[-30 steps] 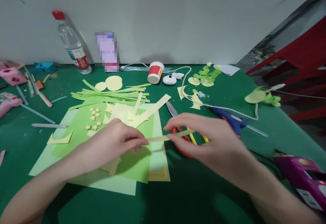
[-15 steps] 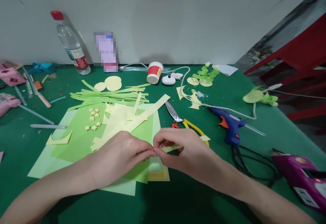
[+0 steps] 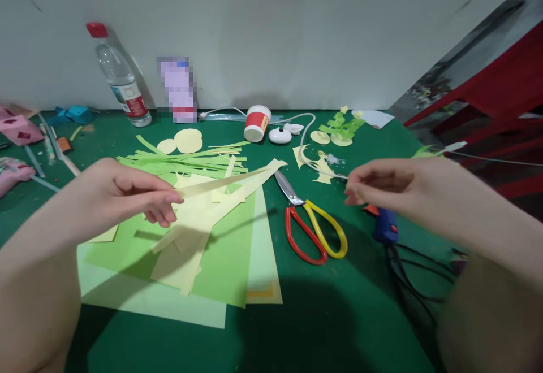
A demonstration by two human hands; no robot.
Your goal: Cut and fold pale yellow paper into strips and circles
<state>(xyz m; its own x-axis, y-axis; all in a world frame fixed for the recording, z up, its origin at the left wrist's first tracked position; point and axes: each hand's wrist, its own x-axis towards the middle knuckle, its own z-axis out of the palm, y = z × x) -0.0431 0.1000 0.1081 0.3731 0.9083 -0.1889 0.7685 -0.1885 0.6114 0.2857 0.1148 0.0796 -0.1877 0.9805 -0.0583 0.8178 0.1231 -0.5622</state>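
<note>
My left hand (image 3: 131, 195) pinches one end of a thin pale yellow paper strip (image 3: 224, 181) between thumb and forefinger. The strip stretches to the right above a heap of pale yellow paper pieces (image 3: 182, 263) and green sheets (image 3: 231, 271). Well apart from it, my right hand (image 3: 382, 183) is raised over the right side of the table, thumb and fingers closed together, with nothing showing in them. Between the hands lie scissors (image 3: 311, 226) with one red and one yellow handle. A blue glue gun (image 3: 386, 226) is partly hidden behind my right hand.
Green paper strips (image 3: 186, 164) and pale yellow paper circles (image 3: 189, 141) lie toward the back. Along the wall stand a water bottle (image 3: 123, 85), a blurred-out phone (image 3: 178, 90) and a tilted paper cup (image 3: 257, 124). A white cable (image 3: 302, 147) crosses near a white earbud case (image 3: 280, 135).
My hands were together in the middle, fingers touching around a strip. Now they are wide apart and higher, the left with the strip, and the scissors' handles are uncovered.
</note>
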